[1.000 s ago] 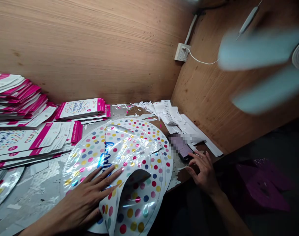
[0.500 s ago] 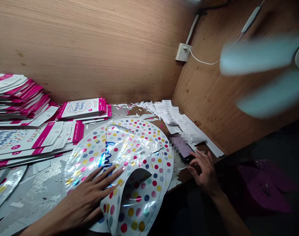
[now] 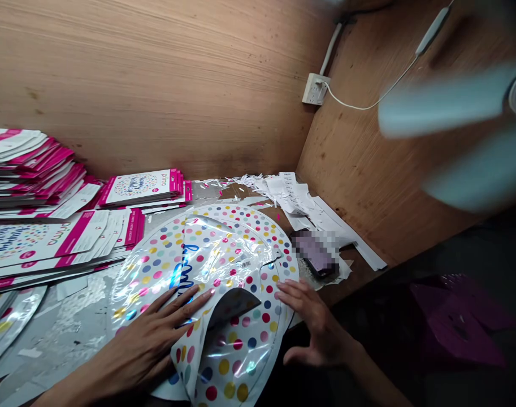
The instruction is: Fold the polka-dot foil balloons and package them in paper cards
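A round foil balloon, flat and white with coloured dots and blue lettering, lies on the table with at least one more like it beneath. Its near part is folded over and shows a grey underside. My left hand rests on this balloon, fingers stretched out beside the fold. Over the right rim hovers my right hand, thumb apart from the fingers and nothing in it; whether the fingertips touch the foil I cannot tell. Just beyond it lies a phone, partly blurred out.
Stacks of pink and white printed cards fill the left, with a smaller card pile at the back. Paper strips lie in the corner. A spinning fan stands out at the right, near a wall socket.
My right hand has left the phone and come left and nearer, to the balloon's right rim. My left hand stays where it was on the foil.
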Demonstrator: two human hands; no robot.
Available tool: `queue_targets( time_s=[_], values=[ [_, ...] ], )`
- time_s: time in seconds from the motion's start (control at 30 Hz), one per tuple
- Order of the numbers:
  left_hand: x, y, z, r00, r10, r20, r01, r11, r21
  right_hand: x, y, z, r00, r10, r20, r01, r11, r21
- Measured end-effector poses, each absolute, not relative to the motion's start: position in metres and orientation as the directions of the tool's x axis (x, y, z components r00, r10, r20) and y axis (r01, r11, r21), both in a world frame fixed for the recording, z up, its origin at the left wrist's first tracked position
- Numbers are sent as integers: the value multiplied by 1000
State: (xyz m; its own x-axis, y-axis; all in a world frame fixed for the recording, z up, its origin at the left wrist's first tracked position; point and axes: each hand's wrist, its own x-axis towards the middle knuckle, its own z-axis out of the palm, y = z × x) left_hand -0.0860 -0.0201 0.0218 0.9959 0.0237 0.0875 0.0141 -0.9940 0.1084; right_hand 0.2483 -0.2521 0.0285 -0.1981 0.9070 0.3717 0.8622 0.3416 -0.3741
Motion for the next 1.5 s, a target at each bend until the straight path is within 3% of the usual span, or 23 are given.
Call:
queue_targets(
  time_s=[0.1, 0.2, 0.33, 0.43, 0.53, 0.7, 0.8, 1.03, 1.17, 1.33, 1.5],
  values=[
    [-85, -19, 22, 996, 4, 89, -7, -993, 121, 231, -235, 33, -293, 900, 323, 826, 409, -389],
    [-86, -19, 21, 995, 8, 95, -2, -994, 111, 233, -225, 31, -260, 893, 366, 828, 401, -391],
    [-88, -21, 22, 996, 17, 85, 12, -998, 56, 267, -235, 23, 131, 829, 544, 906, 123, -405],
    [-87, -22, 25, 997, 7, 78, 4, -1000, 30, 298, -253, 16, 338, 732, 591, 913, -104, -395],
    [-85, -23, 30, 996, 3, 94, 0, -1000, 31, 316, -270, 11, 373, 729, 575, 915, -184, -359],
    [-81, -24, 36, 992, 20, 127, 13, -999, 51, 318, -279, 8, 357, 766, 534, 918, -181, -354],
    [-83, -23, 33, 994, 19, 106, 15, -999, 40, 307, -275, 11, 297, 789, 537, 917, -78, -392],
    [-85, -23, 29, 999, 9, 31, 5, -993, 122, 243, -231, 39, -117, 909, 400, 806, 322, -497],
    [-83, -34, 40, 999, 54, -5, 54, -981, 186, 193, -200, 57, -364, 830, 422, 754, 529, -389],
    [-89, -40, 41, 996, 78, -39, 85, -969, 231, 139, -181, 66, -490, 621, 612, 686, 707, -168],
    [-89, -45, 44, 994, 85, -73, 99, -970, 223, 108, -194, 68, -543, 504, 672, 566, 811, -151]
  ],
)
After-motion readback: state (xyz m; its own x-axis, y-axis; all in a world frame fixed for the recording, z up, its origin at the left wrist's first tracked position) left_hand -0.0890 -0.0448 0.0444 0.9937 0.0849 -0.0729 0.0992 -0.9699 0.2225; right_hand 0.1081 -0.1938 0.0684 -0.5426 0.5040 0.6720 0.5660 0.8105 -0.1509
